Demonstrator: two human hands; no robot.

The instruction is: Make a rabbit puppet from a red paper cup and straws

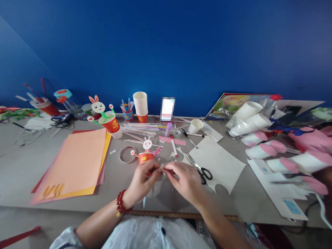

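My left hand (143, 180) and my right hand (184, 180) meet over the table's near middle, fingertips pinching a small pale piece (162, 168) between them. What the piece is I cannot tell. A red bead bracelet (119, 203) circles my left wrist. Just behind the hands stands a small red paper cup with a white bunny head (145, 153) on it. Black-handled scissors (202, 171) lie right of my right hand on a cut white sheet (220, 162).
Orange and yellow paper sheets (77, 162) lie at the left. A tape ring (126, 154), a red marker (173, 145), straws (141, 128), stacked white cups (140, 103) and a bigger bunny cup (109, 121) stand behind. White cups with pink pieces (275, 148) crowd the right.
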